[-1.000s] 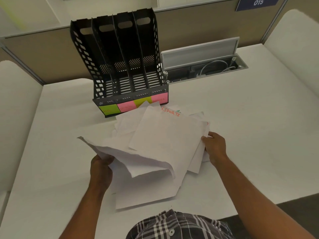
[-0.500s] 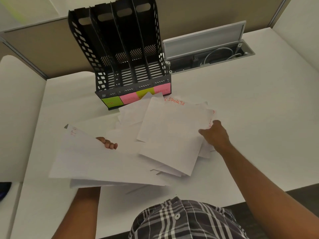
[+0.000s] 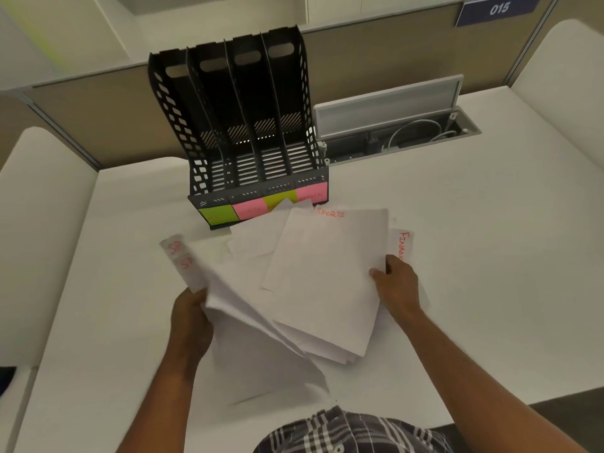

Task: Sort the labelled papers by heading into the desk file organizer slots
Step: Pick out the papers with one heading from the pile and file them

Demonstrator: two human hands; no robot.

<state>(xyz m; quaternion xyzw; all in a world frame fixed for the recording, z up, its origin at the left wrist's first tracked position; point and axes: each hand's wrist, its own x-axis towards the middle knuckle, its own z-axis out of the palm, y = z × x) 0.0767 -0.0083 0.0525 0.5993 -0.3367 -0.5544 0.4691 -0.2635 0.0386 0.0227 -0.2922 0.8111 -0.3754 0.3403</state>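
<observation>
A loose pile of white papers with red handwritten headings lies on the desk in front of the black file organizer. The organizer has several upright slots, each with a green or pink sticky label on its front lip. One sheet reads "SPORTS", another at the right edge starts "FINAN". My left hand grips the left side of a lifted bunch of sheets, blurred by motion. My right hand holds the pile's right edge, thumb on top of the sheets.
An open cable tray with white cords is sunk into the white desk right of the organizer. Beige partition walls close the back. Padded white dividers stand at both sides. My plaid shirt shows at the bottom.
My left hand has swung its bunch of sheets from lying flat at the left up and inward against the pile. My right hand stays at the pile's right edge.
</observation>
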